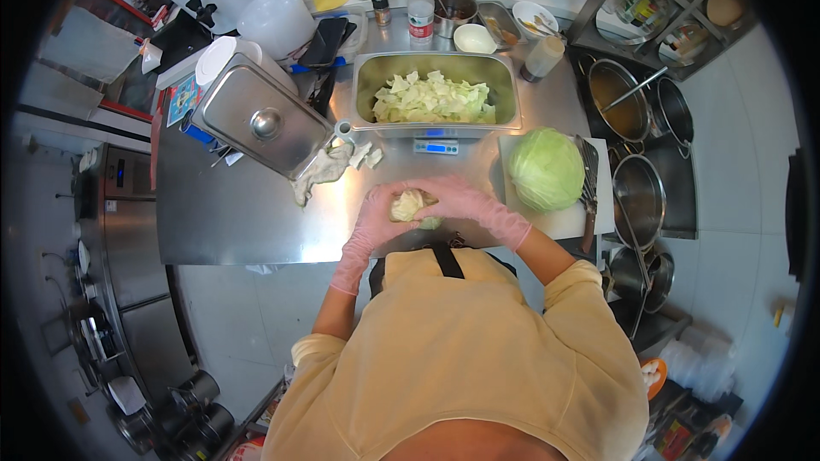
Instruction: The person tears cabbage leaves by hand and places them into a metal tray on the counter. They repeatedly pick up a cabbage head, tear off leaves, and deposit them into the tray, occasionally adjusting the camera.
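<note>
Both my hands wear pink gloves and meet near the front edge of the steel table. My left hand (pixel 378 214) and my right hand (pixel 453 197) are closed around a pale piece of cabbage (pixel 407 205). A greener bit of cabbage (pixel 430 223) shows just below my right fingers. Beyond them, a deep steel pan (pixel 437 127) holds torn cabbage leaves (pixel 435 99). It stands on a digital scale (pixel 436 146) whose display is lit. To the right, a whole green cabbage (pixel 546 169) sits on a white cutting board (pixel 512 205), beside a slotted-looking blade with a brown handle (pixel 588 230).
A steel pan lid (pixel 266 121) leans at the left, near a crumpled cloth (pixel 327 169). Behind the pan stand a red-capped bottle (pixel 421 13), a small white bowl (pixel 475 39) and a sauce bottle (pixel 543 59). Pots (pixel 618 99) line the right side.
</note>
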A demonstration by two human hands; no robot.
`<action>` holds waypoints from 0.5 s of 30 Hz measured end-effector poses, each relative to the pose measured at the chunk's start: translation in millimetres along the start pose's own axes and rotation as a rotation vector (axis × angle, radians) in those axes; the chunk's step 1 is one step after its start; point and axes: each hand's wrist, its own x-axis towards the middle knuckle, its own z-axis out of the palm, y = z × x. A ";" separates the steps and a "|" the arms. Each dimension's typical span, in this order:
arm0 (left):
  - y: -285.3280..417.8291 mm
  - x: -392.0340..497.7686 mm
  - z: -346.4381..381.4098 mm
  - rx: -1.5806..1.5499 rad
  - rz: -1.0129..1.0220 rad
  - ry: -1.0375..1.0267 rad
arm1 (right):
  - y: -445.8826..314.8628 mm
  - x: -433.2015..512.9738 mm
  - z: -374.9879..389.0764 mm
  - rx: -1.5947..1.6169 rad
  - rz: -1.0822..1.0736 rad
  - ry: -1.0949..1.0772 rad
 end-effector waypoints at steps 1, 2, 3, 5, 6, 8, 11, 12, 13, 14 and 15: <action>-3.0 -1.7 -0.4 0.039 0.068 0.022 | 3.4 -0.1 2.0 0.061 0.007 -0.030; -6.2 -3.9 0.1 0.085 0.114 0.033 | 6.7 -0.4 3.5 0.104 0.014 -0.058; -9.2 -5.0 1.8 0.135 0.145 0.032 | 10.4 -0.7 4.0 0.146 0.017 -0.073; -14.1 -6.7 7.8 0.148 0.239 0.092 | 15.9 -1.6 6.1 0.135 0.022 -0.078; -16.4 -9.4 10.1 0.159 0.270 0.119 | 16.5 -0.8 9.3 0.086 0.020 -0.075; -20.5 -13.0 14.6 0.147 0.271 0.140 | 17.1 0.6 14.5 0.060 0.009 -0.053; -25.9 -17.7 20.9 0.162 0.330 0.172 | 16.6 1.9 18.8 0.071 0.006 -0.030; -27.9 -18.5 22.2 0.174 0.358 0.184 | 15.7 0.6 19.5 0.037 0.013 -0.044; -30.0 -18.5 23.2 0.186 0.386 0.206 | 15.0 -0.6 19.0 0.002 0.015 -0.045; -31.6 -19.8 25.2 0.194 0.413 0.225 | 13.2 -1.0 20.0 0.010 0.013 -0.033; -32.7 -20.6 27.3 0.196 0.455 0.247 | 11.5 -1.9 20.4 0.015 0.007 -0.008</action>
